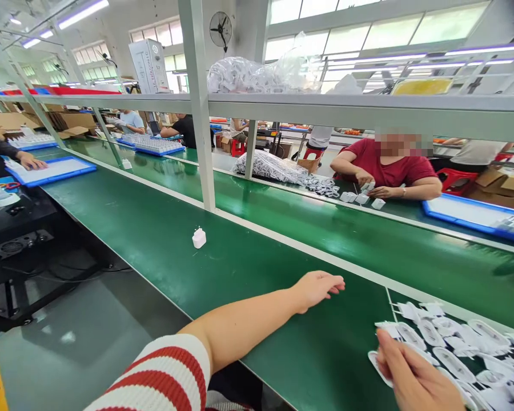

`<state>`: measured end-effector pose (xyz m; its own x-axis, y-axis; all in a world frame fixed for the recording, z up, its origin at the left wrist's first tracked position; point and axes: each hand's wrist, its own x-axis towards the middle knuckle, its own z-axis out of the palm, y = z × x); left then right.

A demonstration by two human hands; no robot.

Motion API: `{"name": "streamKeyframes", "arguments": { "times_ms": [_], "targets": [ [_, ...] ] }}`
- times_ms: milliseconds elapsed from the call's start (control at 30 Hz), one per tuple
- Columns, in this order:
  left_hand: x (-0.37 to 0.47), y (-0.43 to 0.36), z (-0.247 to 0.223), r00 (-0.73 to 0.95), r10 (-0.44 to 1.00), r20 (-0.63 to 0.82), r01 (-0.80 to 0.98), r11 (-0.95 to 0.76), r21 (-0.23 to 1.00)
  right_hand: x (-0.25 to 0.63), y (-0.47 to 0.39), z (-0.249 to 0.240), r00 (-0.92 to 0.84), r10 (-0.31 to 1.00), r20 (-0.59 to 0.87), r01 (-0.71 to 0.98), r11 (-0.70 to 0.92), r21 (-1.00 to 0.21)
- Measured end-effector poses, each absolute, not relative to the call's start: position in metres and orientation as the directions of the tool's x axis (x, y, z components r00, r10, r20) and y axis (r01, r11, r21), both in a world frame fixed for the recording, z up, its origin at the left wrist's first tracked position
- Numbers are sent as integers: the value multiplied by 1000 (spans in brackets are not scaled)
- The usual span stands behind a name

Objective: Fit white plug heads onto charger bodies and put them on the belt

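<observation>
My left hand (319, 290) reaches across the green bench, its fingers stretched toward the right and nothing visible in them. At the lower right, my right hand (415, 374) is closed at the near edge of a pile of white plastic parts (454, 354). A white oval plastic part (377, 365) shows at its fingertips; the fingers partly hide the grip. Loose pieces in the pile include oval frames and small flat parts. Farther left on the green surface (257, 279) stands a small white plug adapter (199, 238), with its pins up, apart from both hands.
A white post (201, 114) rises from the bench divider to a shelf (368, 103) holding bagged parts (261, 74). Across the line a co-worker in a red shirt (394, 165) handles white pieces. Another person's hand (32, 161) rests on a blue-rimmed tray (75, 165) at left.
</observation>
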<state>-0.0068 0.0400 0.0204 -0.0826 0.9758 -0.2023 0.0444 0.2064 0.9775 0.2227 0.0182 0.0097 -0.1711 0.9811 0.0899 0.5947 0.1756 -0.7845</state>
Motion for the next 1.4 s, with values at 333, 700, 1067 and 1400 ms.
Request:
{"name": "streamKeyframes", "arguments": {
  "times_ms": [333,700,1067,1400],
  "targets": [
    [-1,38,-9,36,989,-143,22,142,990,153,46,-33,-256,966,-29,324,57,-944],
    [3,35,-14,64,990,-126,203,110,973,165,51,-56,-371,921,-115,389,42,-920],
    [0,28,-7,70,995,-74,95,67,993,157,43,-52,-282,959,-33,98,-5,-995],
    [0,30,-12,-118,982,149,83,-140,987,141,39,-29,-346,937,40,-30,31,-999]
  ]
}}
